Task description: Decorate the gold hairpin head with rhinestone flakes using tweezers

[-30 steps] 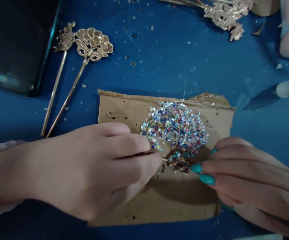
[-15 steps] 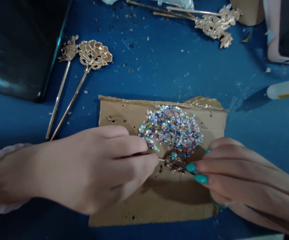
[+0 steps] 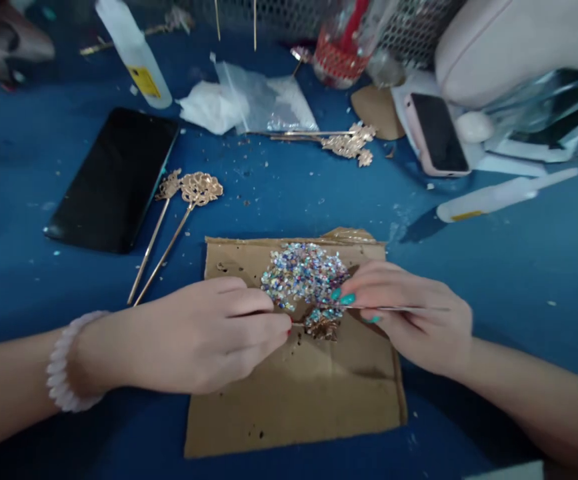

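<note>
My left hand, wearing a pale beaded bracelet, pinches the thin stick of a gold hairpin. The ornate head of this hairpin lies over the cardboard, with bluish shiny chips on its upper part. My right hand, with teal nails, grips slim metal tweezers between fingertips and thumb. Their tips reach the edge between the hairpin head and a pile of multicoloured shiny chips, and the fingers partly hide them. Both pile and hairpin are on a piece of cardboard.
Two gold hairpins lie at left beside a black tablet. More hairpins lie behind the cardboard, near a plastic bag. A phone and a white bottle are at right; another bottle is back left.
The view has drawn back and up, showing more of the table's far side. My right hand has shifted the tweezers up toward the chip pile. The left still holds the hairpin.
</note>
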{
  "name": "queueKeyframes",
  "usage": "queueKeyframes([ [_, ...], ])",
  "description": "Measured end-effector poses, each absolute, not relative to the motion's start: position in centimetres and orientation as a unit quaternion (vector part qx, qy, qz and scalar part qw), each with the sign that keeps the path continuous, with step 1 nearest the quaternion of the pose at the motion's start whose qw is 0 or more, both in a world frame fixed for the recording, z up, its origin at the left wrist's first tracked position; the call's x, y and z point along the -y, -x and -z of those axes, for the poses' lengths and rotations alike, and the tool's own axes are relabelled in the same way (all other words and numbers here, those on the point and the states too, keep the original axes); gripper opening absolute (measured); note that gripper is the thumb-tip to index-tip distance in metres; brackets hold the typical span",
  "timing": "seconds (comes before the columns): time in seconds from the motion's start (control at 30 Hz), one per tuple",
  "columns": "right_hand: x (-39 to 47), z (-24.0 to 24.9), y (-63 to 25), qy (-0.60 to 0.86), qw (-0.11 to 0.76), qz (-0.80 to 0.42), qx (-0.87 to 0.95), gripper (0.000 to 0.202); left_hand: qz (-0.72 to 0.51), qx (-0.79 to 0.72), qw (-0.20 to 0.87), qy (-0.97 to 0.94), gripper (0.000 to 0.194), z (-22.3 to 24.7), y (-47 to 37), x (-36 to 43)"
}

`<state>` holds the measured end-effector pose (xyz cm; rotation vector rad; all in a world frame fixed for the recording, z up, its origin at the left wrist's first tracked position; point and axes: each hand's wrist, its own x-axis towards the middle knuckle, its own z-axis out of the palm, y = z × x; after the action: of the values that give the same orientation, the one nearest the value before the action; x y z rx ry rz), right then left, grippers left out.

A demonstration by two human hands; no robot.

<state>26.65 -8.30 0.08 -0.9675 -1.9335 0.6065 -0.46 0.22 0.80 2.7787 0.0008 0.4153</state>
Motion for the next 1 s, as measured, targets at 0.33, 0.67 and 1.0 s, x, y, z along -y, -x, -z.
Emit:
queueKeyframes([
  [0.33, 7.9, 1.1, -26.2, 0.453, 0.463, -0.209, 0.732, 0.013, -0.215, 0.056, 0.092, -0.971, 0.022, 0.6, 0.7, -0.3],
  [0.67, 7.3, 2.4, -25.9, 0.521, 0.44, -0.239, 0.691, 0.028, -0.225, 0.093, 0.06, -0.968, 0.023, 1.4, 0.6, -1.1],
  [1.0, 6.6, 2.9, -25.7, 0.523, 0.453, -0.248, 0.678, 0.028, -0.236, 0.098, 0.047, -0.966, 0.025, 1.4, 0.4, -1.1],
])
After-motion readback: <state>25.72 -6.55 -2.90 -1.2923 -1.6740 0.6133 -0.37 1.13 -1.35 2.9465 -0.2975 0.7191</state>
